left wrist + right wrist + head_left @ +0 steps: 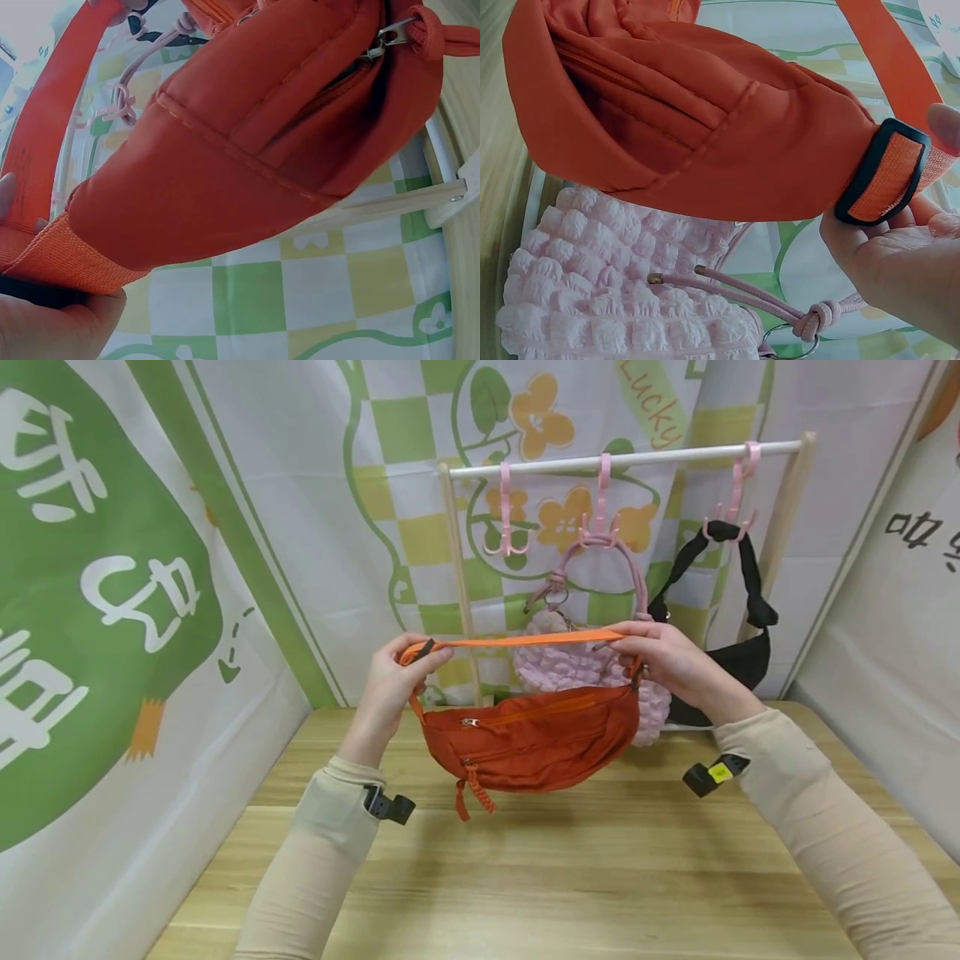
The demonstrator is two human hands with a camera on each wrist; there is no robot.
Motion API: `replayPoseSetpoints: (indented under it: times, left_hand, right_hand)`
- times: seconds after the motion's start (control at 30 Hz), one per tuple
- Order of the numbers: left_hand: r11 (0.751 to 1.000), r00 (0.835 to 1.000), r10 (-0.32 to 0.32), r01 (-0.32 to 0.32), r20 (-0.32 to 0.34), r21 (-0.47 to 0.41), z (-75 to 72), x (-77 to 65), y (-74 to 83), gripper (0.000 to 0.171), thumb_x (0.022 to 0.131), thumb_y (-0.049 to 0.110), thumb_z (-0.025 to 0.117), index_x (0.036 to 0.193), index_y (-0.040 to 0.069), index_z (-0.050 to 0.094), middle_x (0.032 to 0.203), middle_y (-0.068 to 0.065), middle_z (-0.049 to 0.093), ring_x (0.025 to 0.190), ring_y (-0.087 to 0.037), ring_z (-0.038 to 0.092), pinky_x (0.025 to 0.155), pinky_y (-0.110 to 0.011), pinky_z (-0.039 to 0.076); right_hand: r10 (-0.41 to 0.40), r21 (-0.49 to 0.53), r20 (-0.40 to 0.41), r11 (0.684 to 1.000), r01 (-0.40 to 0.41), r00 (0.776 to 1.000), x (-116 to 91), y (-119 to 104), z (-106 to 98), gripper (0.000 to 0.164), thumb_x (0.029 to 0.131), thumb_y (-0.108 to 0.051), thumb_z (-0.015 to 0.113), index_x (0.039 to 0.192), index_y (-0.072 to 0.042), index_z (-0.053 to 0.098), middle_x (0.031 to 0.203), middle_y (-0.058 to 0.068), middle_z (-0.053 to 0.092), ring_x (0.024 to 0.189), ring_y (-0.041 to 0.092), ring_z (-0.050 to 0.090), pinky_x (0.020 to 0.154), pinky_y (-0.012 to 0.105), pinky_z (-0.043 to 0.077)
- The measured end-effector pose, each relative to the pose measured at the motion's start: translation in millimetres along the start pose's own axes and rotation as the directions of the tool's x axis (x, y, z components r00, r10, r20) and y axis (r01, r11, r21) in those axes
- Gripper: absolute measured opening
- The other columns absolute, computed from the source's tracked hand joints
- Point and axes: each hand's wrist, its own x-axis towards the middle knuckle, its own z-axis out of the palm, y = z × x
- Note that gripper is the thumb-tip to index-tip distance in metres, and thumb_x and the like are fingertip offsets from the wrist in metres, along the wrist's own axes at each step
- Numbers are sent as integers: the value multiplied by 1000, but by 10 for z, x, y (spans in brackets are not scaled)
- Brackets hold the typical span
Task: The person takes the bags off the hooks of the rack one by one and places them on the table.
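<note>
Above the table, both hands, left and right, pinch the orange bag's strap taut, the bag not yet hung on the free left hook.

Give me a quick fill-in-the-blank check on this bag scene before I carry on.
1. Both hands hold the orange bag up by its ____.
2. The pink bag hangs from the ____ of the three pink hooks on the rail.
3. The bag on the rightmost hook is ____ in colour.
4. The empty hook is the ____ one in the head view.

Missing words: strap; middle; black; leftmost
</note>
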Motion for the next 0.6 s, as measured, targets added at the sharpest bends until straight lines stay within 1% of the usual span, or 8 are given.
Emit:
replayPoseSetpoints:
  times: [0.2, 0.3, 0.43, 0.6]
  left_hand:
    - [998, 1000, -14, 15, -13, 56, -34, -20, -16, 25, 81, 32, 76, 95, 15, 63, 64, 6, 46, 51, -10, 38, 47, -23, 35]
    - [998, 1000, -22, 22, -13, 62, -55, -24, -24, 25, 81, 33, 75, 94, 15, 62, 61, 7, 45, 51, -10, 38, 46, -24, 36]
    - [998, 999, -27, 28, -17, 61, -69, -25, -28, 26, 80, 33, 76, 94, 16, 63, 63, 6, 45, 51, -10, 39, 46, -24, 36]
    - [998, 999, -22, 24, -27, 63, -64, -35, -17, 27, 79, 33, 77, 96, 16, 63, 70, 5, 47, 52, -10, 39, 46, -23, 37]
  right_hand:
    - [3, 7, -8, 1000, -3, 1000, -24, 5, -24, 17, 96, -15, 54, 99, -23, 69, 74, -5, 54, 70, 10, 49, 66, 26, 40]
    - [8, 26, -19, 1000, -8, 1000, -44, 0, -30, 16, 96, -15, 54, 98, -23, 69, 72, -6, 55, 69, 9, 49, 65, 26, 41]
    - [11, 38, -26, 999, -10, 1000, -69, 5, -33, 16, 96, -15, 55, 98, -22, 69, 72, -6, 55, 68, 9, 49, 64, 25, 42]
    - [2, 61, -28, 998, 0, 1000, -83, 33, -39, 17, 96, -15, 54, 99, -22, 69, 73, -5, 55, 68, 9, 49, 64, 25, 42]
